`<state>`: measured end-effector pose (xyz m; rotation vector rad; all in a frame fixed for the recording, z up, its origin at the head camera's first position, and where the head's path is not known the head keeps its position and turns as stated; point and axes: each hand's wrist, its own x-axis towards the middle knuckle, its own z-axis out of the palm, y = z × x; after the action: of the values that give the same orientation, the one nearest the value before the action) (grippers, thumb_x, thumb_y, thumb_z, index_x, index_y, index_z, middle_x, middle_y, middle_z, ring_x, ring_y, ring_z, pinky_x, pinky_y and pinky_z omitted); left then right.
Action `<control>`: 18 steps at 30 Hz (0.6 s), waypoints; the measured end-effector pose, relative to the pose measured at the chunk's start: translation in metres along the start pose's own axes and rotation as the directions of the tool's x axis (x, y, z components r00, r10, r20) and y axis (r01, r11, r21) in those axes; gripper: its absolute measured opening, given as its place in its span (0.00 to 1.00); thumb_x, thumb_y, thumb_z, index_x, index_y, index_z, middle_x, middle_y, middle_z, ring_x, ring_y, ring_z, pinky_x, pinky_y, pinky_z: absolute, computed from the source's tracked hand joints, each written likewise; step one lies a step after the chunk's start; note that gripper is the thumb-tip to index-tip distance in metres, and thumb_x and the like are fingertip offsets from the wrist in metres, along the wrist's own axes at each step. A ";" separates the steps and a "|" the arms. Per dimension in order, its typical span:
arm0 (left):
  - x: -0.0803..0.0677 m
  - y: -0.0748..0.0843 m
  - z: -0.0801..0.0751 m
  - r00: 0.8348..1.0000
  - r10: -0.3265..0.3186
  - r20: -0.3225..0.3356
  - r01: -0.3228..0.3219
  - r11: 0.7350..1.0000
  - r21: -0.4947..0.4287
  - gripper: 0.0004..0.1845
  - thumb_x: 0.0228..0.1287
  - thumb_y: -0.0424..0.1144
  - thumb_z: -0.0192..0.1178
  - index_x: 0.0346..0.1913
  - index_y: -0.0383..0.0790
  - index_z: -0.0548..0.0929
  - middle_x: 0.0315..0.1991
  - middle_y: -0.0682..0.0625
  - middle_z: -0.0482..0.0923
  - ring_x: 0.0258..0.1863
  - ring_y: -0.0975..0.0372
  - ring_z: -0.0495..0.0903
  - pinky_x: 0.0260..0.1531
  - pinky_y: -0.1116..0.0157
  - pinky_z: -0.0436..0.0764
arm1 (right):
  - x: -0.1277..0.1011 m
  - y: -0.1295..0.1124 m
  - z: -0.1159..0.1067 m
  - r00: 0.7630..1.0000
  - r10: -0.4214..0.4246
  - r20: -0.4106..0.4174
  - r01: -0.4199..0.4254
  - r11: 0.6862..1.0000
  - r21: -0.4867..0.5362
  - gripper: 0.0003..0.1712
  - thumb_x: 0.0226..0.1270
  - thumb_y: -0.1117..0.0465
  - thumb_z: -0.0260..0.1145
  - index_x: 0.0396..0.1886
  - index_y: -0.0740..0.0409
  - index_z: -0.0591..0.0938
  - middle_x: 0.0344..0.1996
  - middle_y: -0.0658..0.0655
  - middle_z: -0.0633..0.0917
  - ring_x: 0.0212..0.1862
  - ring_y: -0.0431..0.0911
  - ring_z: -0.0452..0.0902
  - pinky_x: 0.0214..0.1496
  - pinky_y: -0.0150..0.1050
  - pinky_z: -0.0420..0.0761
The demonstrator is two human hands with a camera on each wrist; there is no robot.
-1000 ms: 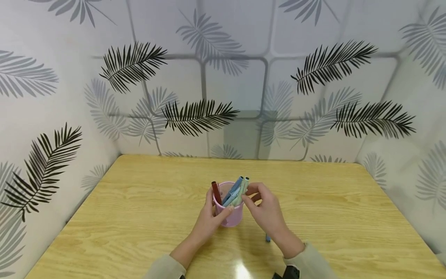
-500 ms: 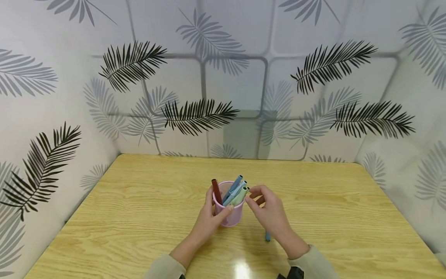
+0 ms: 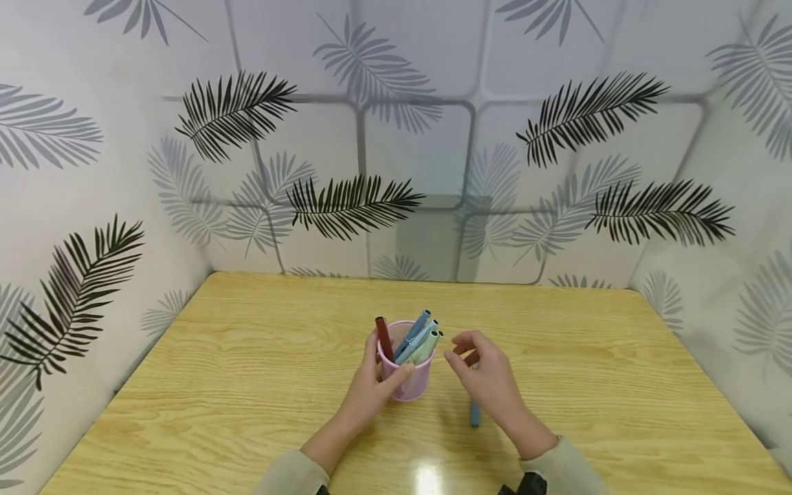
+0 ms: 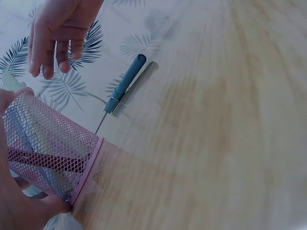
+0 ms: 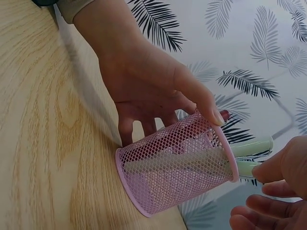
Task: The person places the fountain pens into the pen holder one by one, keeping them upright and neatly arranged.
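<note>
My left hand (image 3: 371, 392) is wrapped round the pink mesh pen cup (image 3: 408, 381), thumb on the near rim and fingers curled behind the far wall, so the cup stands steady on the table (image 3: 247, 385) directly under my palm. My right hand (image 3: 489, 381) hangs just to the right of the cup with its fingers loosely bent and nothing in them, the fingertips (image 5: 261, 173) close to the pale green pens (image 5: 252, 146) that lean out over the rim toward it. A dark red pen (image 3: 383, 338) and a blue pen (image 3: 419, 326) stand in the cup too, on the side nearer my left hand. One loose blue pen (image 4: 125, 82) lies flat on the table just below my right hand, partly hidden by it from above. I judge the cup to be light and a little springy (thin wire mesh, easy to tip with pens leaning to one side), so a grip low round its wall is best. The pens look stiff, smooth and light; I would pinch the loose one at mid-barrel, where it will not roll away.
</note>
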<state>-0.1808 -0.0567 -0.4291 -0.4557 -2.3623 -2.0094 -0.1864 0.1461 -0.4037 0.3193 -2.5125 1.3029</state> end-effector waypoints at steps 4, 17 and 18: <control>0.000 0.000 0.000 1.000 -0.001 -0.005 0.001 1.000 0.002 0.44 0.62 0.41 0.59 0.73 0.47 0.43 0.66 0.36 0.58 0.65 0.46 0.59 0.60 0.45 0.59 | 0.000 0.005 -0.001 1.000 0.015 0.005 -0.015 1.000 -0.014 0.10 0.60 0.65 0.67 0.41 0.60 0.79 0.32 0.54 0.81 0.30 0.45 0.74 0.27 0.33 0.75; 0.001 0.001 0.000 1.000 0.003 -0.004 -0.003 1.000 -0.002 0.42 0.62 0.41 0.60 0.72 0.49 0.45 0.66 0.36 0.59 0.64 0.45 0.61 0.59 0.45 0.62 | -0.002 0.021 -0.007 0.992 0.116 0.042 -0.113 0.992 -0.053 0.12 0.61 0.63 0.65 0.43 0.61 0.78 0.33 0.55 0.80 0.32 0.48 0.75 0.28 0.35 0.75; 0.001 0.001 0.000 1.000 0.004 -0.004 -0.004 1.000 -0.001 0.42 0.62 0.41 0.60 0.72 0.49 0.45 0.66 0.36 0.59 0.64 0.45 0.61 0.59 0.45 0.62 | -0.003 0.022 -0.008 0.992 0.121 0.042 -0.118 0.991 -0.059 0.12 0.61 0.62 0.65 0.44 0.61 0.78 0.33 0.55 0.80 0.32 0.48 0.75 0.28 0.35 0.75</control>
<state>-0.1812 -0.0566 -0.4280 -0.4564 -2.3566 -2.0073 -0.1900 0.1651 -0.4171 0.1909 -2.6375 1.2787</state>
